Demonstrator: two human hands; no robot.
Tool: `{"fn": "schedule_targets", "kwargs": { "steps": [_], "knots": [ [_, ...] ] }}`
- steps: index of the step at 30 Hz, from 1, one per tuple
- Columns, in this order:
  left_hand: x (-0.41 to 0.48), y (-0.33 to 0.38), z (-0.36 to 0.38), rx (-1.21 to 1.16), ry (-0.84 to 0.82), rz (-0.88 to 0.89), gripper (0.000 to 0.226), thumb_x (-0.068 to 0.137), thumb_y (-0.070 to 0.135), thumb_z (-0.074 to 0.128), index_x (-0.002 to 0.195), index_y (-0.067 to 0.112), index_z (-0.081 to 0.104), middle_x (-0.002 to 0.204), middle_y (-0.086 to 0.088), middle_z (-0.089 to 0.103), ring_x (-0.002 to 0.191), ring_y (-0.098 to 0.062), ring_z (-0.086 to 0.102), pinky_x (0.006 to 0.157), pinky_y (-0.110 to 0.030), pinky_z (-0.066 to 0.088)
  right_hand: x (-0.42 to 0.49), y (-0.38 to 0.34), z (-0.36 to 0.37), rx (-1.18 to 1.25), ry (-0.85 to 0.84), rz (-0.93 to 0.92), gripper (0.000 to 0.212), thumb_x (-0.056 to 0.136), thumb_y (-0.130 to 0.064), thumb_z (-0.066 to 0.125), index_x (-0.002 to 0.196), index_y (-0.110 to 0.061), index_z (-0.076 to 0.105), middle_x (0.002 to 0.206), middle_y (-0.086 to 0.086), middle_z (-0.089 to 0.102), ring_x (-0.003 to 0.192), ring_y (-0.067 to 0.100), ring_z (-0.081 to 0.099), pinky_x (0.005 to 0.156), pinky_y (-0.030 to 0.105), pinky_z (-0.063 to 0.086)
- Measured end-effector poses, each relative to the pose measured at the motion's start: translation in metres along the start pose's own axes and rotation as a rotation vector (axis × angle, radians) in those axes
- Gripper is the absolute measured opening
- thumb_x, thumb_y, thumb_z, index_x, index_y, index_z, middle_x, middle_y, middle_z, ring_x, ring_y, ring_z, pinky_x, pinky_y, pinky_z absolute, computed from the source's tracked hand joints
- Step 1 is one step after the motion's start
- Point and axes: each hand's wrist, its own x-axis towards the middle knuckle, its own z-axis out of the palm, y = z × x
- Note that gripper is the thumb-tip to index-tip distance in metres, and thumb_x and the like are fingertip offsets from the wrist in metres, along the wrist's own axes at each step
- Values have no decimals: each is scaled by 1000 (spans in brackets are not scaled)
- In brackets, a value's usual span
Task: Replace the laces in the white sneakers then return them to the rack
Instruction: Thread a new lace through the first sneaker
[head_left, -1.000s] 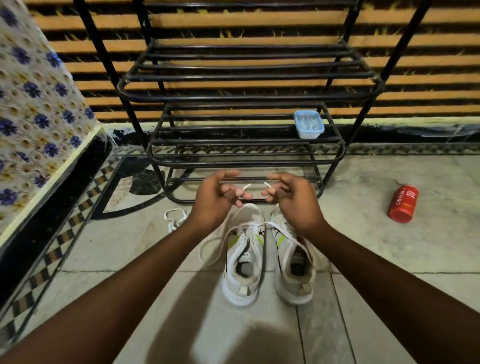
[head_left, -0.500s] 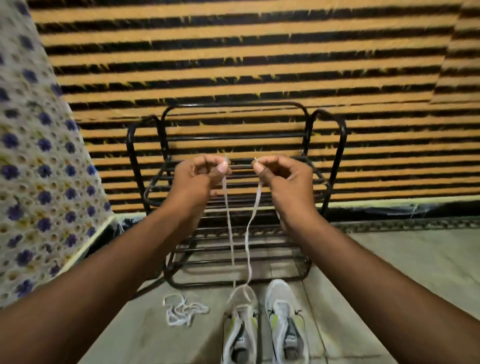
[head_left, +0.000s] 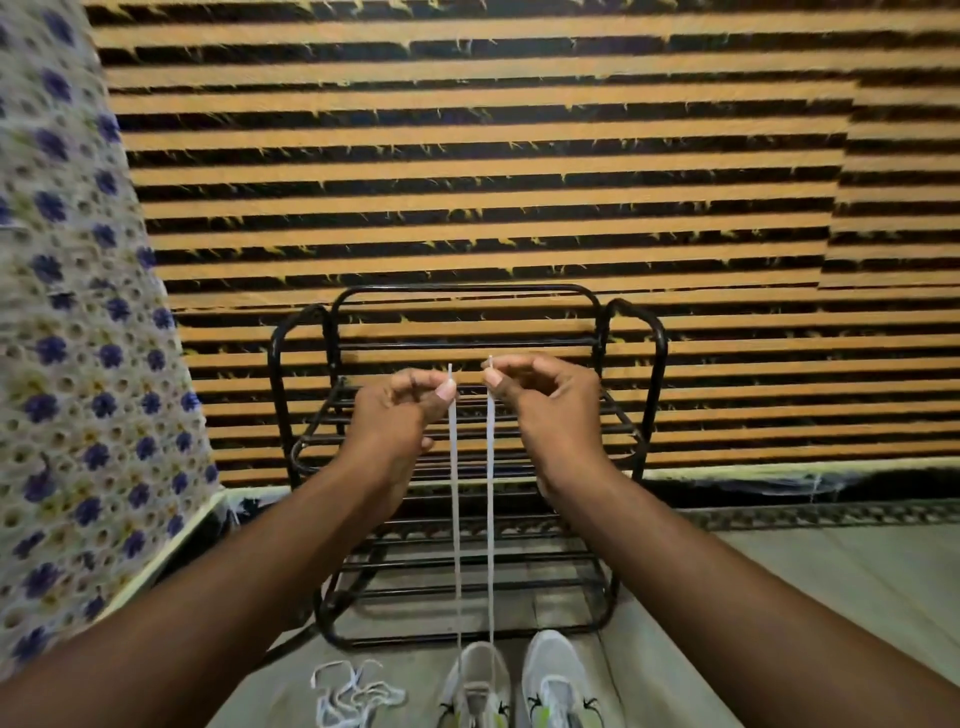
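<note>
Two white sneakers stand on the floor at the bottom edge, the left sneaker (head_left: 480, 686) and the right sneaker (head_left: 558, 680), toes toward the black metal rack (head_left: 631, 436). A white lace (head_left: 471, 519) runs up taut from the left sneaker's toe end in two parallel strands. My left hand (head_left: 400, 415) pinches the left strand's tip between thumb and forefinger. My right hand (head_left: 545, 410) pinches the right strand's tip the same way. Both hands are raised level in front of the rack's top shelf.
A loose white lace (head_left: 353, 693) lies crumpled on the floor left of the sneakers. A floral-covered mattress edge (head_left: 78, 364) rises on the left. An orange and black striped wall (head_left: 467, 156) stands behind the rack. Pale floor tiles (head_left: 831, 582) spread to the right.
Both hands rose from just above the sneakers to the rack's top, drawing the lace ends up until the two strands hang straight and even. The view tilted upward with them.
</note>
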Motion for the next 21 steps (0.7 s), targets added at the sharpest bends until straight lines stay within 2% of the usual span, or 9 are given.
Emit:
{"fn": "schedule_targets", "kwargs": {
  "steps": [3, 7, 11, 21],
  "knots": [
    [2, -2, 1, -21, 20, -15, 14, 96, 14, 67, 108, 18, 74, 116, 3, 72, 116, -17, 62, 93, -45, 50, 0, 2, 1, -17, 5, 4, 12, 86, -12, 76, 93, -22, 77, 90, -15, 74, 88, -6, 67, 73, 17, 54],
    [5, -4, 1, -56, 25, -21, 14, 94, 14, 69, 106, 20, 75, 115, 3, 73, 116, -18, 62, 85, -41, 47, 0, 1, 4, 31, -1, 7, 17, 85, -7, 76, 95, -20, 73, 87, -4, 75, 85, 3, 72, 71, 17, 58],
    [8, -4, 0, -61, 36, -21, 12, 94, 16, 70, 104, 21, 76, 111, 6, 75, 113, -17, 63, 88, -43, 49, 1, 1, 6, 44, -17, 1, 21, 85, -4, 76, 101, -15, 70, 86, -1, 77, 85, 6, 74, 80, 26, 59],
    [13, -8, -5, -77, 53, -26, 12, 92, 18, 73, 103, 24, 76, 112, 7, 75, 113, -16, 64, 87, -42, 49, 1, 1, 10, 43, -11, 4, 20, 85, -5, 76, 101, -15, 69, 87, -2, 76, 85, 5, 73, 80, 27, 59]
  ]
}}
